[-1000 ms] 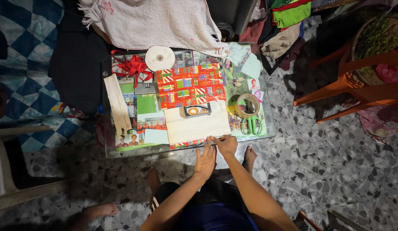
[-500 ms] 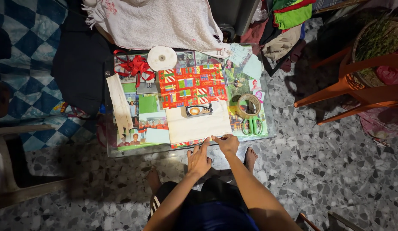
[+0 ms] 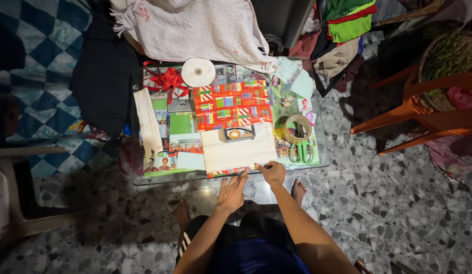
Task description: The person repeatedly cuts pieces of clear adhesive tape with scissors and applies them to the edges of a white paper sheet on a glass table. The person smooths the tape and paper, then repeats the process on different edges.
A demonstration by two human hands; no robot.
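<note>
Right at the table's (image 3: 322, 163) near edge, the right hand (image 3: 270, 172) pinches the cream sheet's (image 3: 238, 150) corner. Beside it the left hand (image 3: 232, 192) lies spread, fingertips touching that edge. A small box (image 3: 237, 133) sits mid-table where the sheet meets red patterned wrap (image 3: 231, 105).

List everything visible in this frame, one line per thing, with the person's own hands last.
wrapping paper: 1, red patterned, table centre, near flap folded plain side up
small box: 1, dark, on the paper
tape roll: 1, tan, right of paper
scissors: 1, green-handled, below tape
ribbon bow: 1, red, far left
ribbon spool: 1, white, beside bow
glass table: 1, photos beneath
towel: 1, white, far edge
chair: 1, orange, right
left hand: flat, at paper's near edge
right hand: pinching paper's edge
</note>
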